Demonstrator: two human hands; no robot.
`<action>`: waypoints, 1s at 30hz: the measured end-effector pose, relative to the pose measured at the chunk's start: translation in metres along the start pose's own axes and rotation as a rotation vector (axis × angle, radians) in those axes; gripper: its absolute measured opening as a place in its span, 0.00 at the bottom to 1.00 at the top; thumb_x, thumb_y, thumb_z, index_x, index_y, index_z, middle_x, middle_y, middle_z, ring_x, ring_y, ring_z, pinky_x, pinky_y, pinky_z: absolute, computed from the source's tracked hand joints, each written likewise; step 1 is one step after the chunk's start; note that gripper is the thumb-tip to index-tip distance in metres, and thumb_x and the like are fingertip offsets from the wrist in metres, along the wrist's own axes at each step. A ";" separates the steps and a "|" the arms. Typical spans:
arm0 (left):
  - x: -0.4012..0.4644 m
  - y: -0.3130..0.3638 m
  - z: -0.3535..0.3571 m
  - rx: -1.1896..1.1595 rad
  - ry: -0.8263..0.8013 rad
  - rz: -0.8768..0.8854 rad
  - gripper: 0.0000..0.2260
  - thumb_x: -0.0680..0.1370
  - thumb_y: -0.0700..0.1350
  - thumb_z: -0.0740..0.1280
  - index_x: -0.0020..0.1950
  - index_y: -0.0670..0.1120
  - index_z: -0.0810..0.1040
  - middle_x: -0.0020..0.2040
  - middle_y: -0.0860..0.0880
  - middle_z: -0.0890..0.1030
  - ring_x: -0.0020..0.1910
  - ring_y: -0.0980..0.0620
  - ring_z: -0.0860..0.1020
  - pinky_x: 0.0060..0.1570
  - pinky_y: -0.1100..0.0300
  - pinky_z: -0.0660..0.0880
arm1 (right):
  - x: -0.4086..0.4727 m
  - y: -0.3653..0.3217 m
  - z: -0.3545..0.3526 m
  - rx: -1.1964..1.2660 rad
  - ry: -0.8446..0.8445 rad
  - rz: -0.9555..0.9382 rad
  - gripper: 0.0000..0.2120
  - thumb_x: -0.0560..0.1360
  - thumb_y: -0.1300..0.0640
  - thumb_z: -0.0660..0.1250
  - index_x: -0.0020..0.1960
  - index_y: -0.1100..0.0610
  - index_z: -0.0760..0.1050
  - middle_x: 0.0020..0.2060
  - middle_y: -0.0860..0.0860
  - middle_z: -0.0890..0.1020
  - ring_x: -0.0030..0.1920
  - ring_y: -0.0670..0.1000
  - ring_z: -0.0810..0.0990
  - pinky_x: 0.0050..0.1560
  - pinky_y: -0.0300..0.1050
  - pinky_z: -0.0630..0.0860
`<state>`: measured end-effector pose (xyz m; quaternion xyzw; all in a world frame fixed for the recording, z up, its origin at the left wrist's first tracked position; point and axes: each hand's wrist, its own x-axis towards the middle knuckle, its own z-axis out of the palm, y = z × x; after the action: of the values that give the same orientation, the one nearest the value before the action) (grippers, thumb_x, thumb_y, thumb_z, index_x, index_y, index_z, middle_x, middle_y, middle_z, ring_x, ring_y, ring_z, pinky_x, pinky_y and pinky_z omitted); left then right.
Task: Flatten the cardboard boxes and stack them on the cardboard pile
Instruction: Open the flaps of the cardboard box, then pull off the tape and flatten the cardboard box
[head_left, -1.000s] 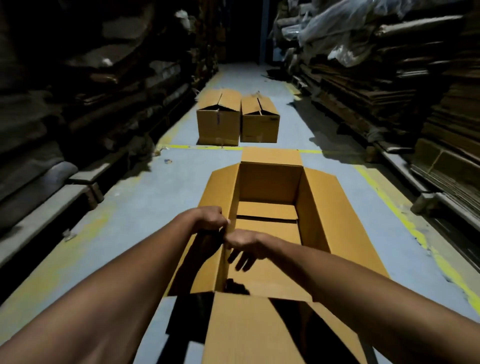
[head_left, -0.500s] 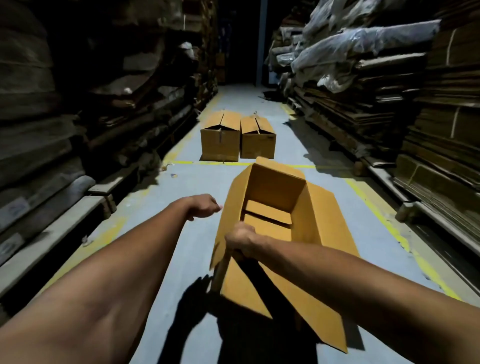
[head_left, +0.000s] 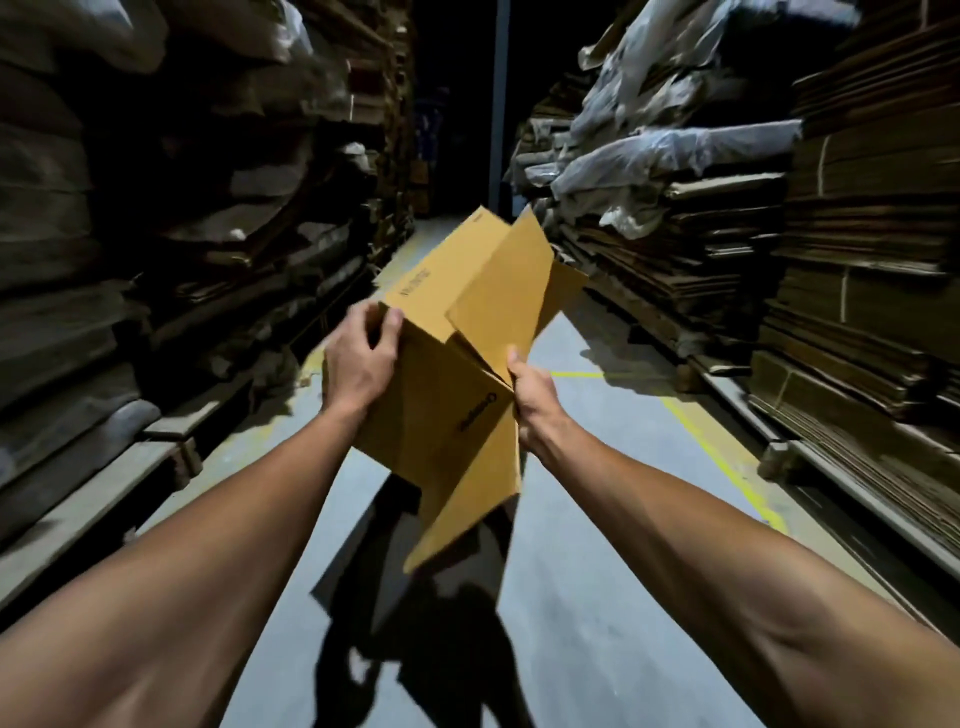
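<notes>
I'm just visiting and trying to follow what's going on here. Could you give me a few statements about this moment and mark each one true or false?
1. Both hands hold the cardboard box. True: the left hand grips its left corner and the right hand pinches a flap.
2. The box rests on the floor. False: it is lifted in the air, its shadow below.
3. The box is folded fully flat. False: it still has depth, its flaps splayed.
4. Stacks of flattened cardboard line the aisle's right side. True.

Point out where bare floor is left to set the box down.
Bare grey aisle floor lies between the yellow line and the left stacks. Both sides are crowded with piled cardboard. Both hands grip the box.
</notes>
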<state>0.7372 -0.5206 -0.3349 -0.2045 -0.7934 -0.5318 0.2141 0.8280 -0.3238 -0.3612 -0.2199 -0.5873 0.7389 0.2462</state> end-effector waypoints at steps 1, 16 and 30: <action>-0.006 0.001 0.005 0.028 -0.056 0.051 0.25 0.83 0.67 0.60 0.73 0.53 0.72 0.70 0.45 0.78 0.68 0.43 0.76 0.65 0.47 0.74 | 0.002 0.007 -0.008 0.029 0.041 0.007 0.16 0.85 0.46 0.64 0.53 0.61 0.76 0.44 0.55 0.77 0.46 0.55 0.78 0.47 0.54 0.77; -0.109 -0.037 0.141 0.254 -0.941 0.227 0.33 0.75 0.77 0.56 0.78 0.78 0.46 0.85 0.57 0.50 0.83 0.41 0.53 0.77 0.31 0.55 | 0.002 0.120 -0.194 -0.423 0.248 0.492 0.29 0.85 0.37 0.51 0.63 0.60 0.77 0.57 0.59 0.82 0.55 0.61 0.82 0.54 0.61 0.83; -0.112 -0.079 0.189 0.554 -1.089 0.012 0.40 0.77 0.74 0.61 0.83 0.56 0.56 0.84 0.43 0.56 0.80 0.33 0.55 0.75 0.33 0.60 | 0.017 0.098 -0.201 -0.978 -0.039 0.484 0.61 0.61 0.21 0.73 0.80 0.57 0.63 0.78 0.57 0.68 0.75 0.63 0.70 0.73 0.62 0.69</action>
<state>0.7632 -0.3827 -0.5220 -0.3883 -0.8965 -0.1235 -0.1738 0.9282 -0.1794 -0.4999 -0.4239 -0.7995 0.4193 -0.0726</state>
